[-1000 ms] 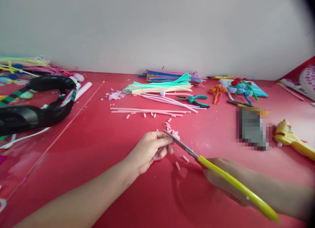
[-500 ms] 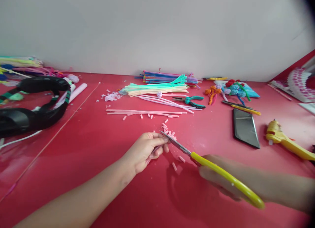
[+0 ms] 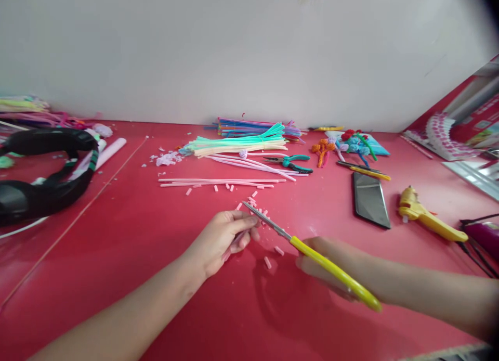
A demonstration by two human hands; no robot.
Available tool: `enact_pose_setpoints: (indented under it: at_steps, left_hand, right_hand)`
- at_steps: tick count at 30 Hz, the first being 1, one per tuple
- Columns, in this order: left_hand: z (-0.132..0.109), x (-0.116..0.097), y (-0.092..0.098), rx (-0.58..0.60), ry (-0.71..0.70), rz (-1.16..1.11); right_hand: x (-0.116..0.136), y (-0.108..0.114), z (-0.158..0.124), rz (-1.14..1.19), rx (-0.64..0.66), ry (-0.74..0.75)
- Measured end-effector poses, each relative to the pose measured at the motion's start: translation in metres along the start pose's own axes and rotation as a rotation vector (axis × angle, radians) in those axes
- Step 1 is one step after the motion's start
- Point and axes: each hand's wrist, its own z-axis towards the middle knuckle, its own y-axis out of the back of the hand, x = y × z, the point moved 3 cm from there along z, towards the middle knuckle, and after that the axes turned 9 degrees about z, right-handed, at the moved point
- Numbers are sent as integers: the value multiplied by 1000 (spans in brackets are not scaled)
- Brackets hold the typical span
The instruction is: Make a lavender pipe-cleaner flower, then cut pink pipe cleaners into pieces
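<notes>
Stem (image 3: 226,255), probably light, soft and bendable, sits just left of the scissors (image 3: 310,250), pinched by the left hand (image 3: 220,241) and best held near its end, while the right hand (image 3: 329,262) grips them.

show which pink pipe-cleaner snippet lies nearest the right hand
The upper-right snippet of the pair nearest the camera; its lower-left mate and the rest lie farther off.

Red table (image 3: 195,324) under pink snippets (image 3: 279,250), pliers (image 3: 287,161), phone (image 3: 370,201)
</notes>
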Motion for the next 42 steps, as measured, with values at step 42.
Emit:
enact_pose_setpoints:
  at_steps: [42]
  left_hand:
    - [-25,-7,-22,316,41,269]
  right_hand:
    - [7,8,24,119,36,628]
